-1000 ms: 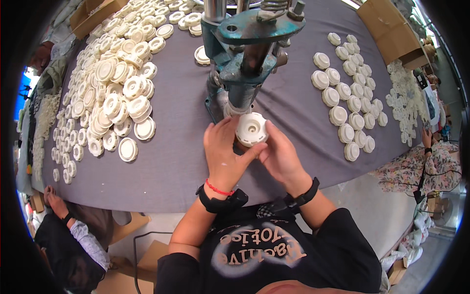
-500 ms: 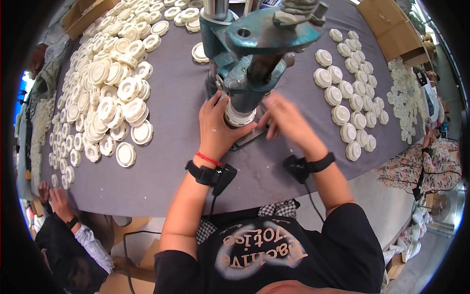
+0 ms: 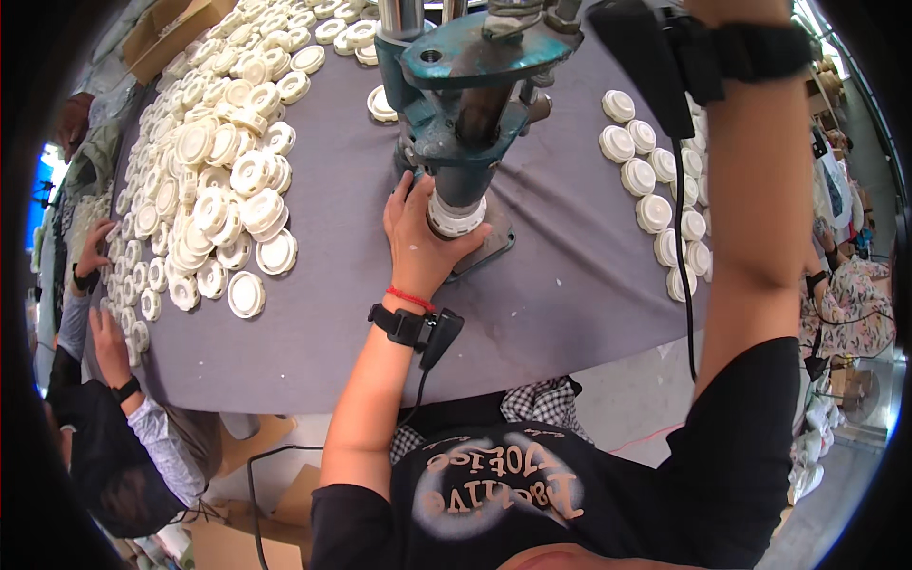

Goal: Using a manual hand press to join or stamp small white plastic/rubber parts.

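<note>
My left hand (image 3: 418, 236) wraps its fingers and thumb round a white round plastic cap (image 3: 455, 220), keeping it under the ram of a teal metal bench press (image 3: 468, 187). The ram's lower end meets the top of the cap, and the press base (image 3: 489, 249) shows partly behind my thumb. My right forearm (image 3: 760, 180) stretches up past the press's right side to the top edge. Its strapped wrist shows there, but the fingers lie outside the picture.
White ring-shaped plastic parts (image 3: 214, 214) lie heaped on the grey cloth-covered table (image 3: 342, 351) at left. Rows of white caps (image 3: 653, 214) stand at right, partly behind my forearm. A co-worker's hands (image 3: 112, 347) are at the left table edge. A cardboard box (image 3: 171, 38) stands far left.
My right hand has left the cap and press base and risen to the upper right, out of view. My left hand stays on the cap. The co-worker's hands at left have moved apart.
</note>
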Tool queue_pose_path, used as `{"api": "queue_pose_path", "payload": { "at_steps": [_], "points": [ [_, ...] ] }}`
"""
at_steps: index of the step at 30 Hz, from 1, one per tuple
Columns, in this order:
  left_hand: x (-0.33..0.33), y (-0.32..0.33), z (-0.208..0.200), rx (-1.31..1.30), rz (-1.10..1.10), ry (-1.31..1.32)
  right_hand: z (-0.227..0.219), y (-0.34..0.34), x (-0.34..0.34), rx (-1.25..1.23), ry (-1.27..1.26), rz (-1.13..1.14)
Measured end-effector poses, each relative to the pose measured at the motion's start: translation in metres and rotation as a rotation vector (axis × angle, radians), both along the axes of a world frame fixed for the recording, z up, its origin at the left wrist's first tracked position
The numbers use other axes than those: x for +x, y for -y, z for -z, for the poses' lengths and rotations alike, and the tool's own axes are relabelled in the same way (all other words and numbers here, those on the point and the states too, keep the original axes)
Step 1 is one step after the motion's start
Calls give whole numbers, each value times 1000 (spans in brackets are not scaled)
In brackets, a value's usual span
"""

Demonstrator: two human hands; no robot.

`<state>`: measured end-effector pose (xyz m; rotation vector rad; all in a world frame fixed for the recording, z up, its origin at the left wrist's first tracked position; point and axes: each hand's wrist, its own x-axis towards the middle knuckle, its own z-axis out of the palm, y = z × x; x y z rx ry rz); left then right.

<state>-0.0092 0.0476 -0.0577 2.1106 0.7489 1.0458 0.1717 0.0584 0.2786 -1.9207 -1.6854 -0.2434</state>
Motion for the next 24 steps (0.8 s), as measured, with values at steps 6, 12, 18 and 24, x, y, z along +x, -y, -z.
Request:
{"api": "queue_pose_path", "payload": {
  "at_steps": [6, 12, 18, 24],
  "points": [
    [-10, -1, 0, -19, 0, 39, 50, 187, -28, -340, -863, -191],
    [-4, -1, 4, -27, 80, 38, 266, 191, -54, -275, -197, 246],
    [-11, -1, 7, -54, 68, 16, 314, 160, -58, -66, -607, 239],
    [-17, -1, 6, 0, 7, -12, 223, 228, -54, 387, -243, -146]
  ]
}}
